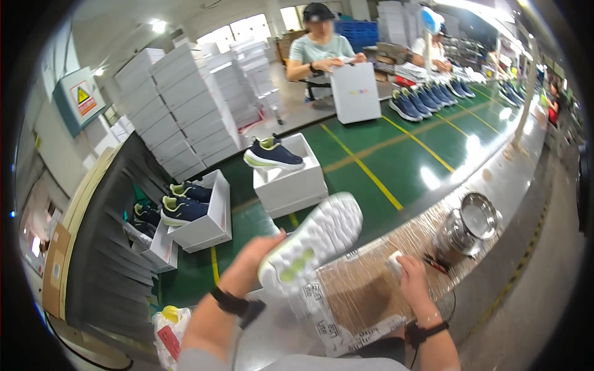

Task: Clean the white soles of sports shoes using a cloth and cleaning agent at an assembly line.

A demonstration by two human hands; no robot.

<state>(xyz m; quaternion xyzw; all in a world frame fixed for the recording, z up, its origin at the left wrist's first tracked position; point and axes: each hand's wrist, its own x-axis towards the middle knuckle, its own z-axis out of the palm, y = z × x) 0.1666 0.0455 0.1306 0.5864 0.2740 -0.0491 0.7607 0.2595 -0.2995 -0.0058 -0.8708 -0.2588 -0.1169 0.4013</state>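
My left hand [252, 264] is closed round a sneaker [318, 232], whose white sole with a pale green patch is turned toward me. To its right, my right hand [413, 285] pinches a small white wad [395, 261], perhaps cloth or sponge, over a plastic-covered cardboard sheet [362, 290]. Beyond the held sneaker, a navy sneaker with lime trim [273, 154] rests on an open white box [291, 190]. Beside the right hand lies a dark, red-handled tool [435, 264], next to a shiny metal container [473, 219].
A green conveyor belt [365, 151] carries boxed sneakers [185, 204] on the left and a row of sneakers [421, 102] farther right. Across it, a person [322, 46] handles a white box [356, 93]. White boxes [167, 105] are stacked behind; a dark curtained machine [111, 247] stands left.
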